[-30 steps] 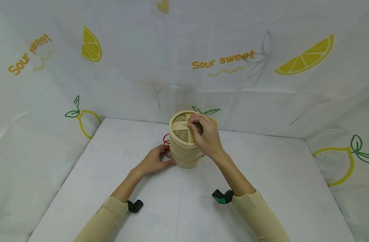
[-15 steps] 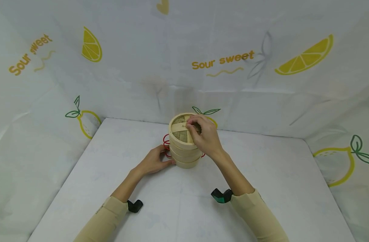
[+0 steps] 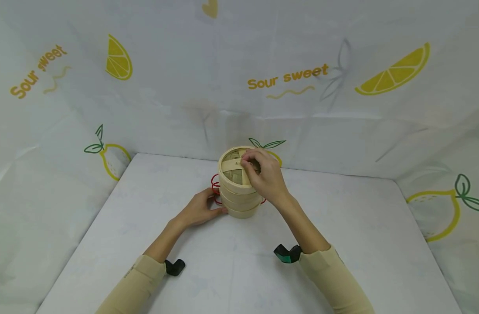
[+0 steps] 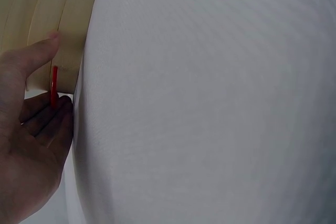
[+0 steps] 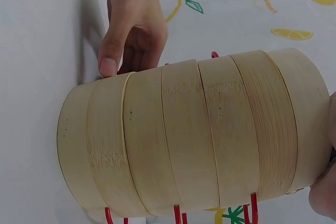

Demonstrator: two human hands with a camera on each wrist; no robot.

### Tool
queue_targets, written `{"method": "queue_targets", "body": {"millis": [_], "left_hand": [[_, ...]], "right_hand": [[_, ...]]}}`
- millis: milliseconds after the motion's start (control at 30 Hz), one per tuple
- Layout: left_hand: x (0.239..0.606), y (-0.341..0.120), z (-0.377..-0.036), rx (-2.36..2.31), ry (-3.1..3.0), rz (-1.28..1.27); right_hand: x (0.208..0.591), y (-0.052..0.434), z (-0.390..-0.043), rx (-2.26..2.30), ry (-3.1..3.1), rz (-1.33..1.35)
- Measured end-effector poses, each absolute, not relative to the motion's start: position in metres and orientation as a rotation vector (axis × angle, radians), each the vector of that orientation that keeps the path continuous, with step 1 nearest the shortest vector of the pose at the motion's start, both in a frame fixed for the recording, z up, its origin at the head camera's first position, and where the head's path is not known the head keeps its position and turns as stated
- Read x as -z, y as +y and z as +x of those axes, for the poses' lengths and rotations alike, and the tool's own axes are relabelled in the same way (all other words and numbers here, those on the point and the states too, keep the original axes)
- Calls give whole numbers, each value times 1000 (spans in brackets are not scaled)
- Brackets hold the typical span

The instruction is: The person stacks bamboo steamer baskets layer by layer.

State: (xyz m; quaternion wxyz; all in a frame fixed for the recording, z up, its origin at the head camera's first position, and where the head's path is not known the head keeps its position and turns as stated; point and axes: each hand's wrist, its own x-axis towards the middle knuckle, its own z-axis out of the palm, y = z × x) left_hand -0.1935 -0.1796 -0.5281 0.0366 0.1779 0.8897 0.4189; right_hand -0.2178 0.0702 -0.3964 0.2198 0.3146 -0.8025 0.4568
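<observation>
A stack of bamboo steamer baskets (image 3: 240,201) with red handles stands upright on the white table. On top sits its round woven lid (image 3: 233,176), level on the upper basket. My right hand (image 3: 266,176) pinches the small loop at the lid's centre between thumb and fingers. Low on the stack's left side, my left hand (image 3: 200,208) holds the bottom baskets. In the left wrist view its thumb presses the basket wall (image 4: 73,35), and the fingers curl in behind a red handle (image 4: 54,87). Most of the right hand's fingertips are hidden in its own wrist view.
White table surface (image 3: 341,226) spreads around the stack. Close behind rises a white sheet (image 3: 176,126) printed with lemons and lettering. Black wrist-worn devices (image 3: 175,267) show at both forearms, below beige sleeves.
The lid has come down slightly onto the stack, with my right hand lowering a little along with it. My left hand has kept its place at the base.
</observation>
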Motion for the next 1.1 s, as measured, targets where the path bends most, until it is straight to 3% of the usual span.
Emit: {"method": "queue_targets", "body": {"millis": [1100], "left_hand": [[517,-190,-195,-1228,2683,713]], "right_hand": [[394,76,-209,-1263,-2125,853]]}}
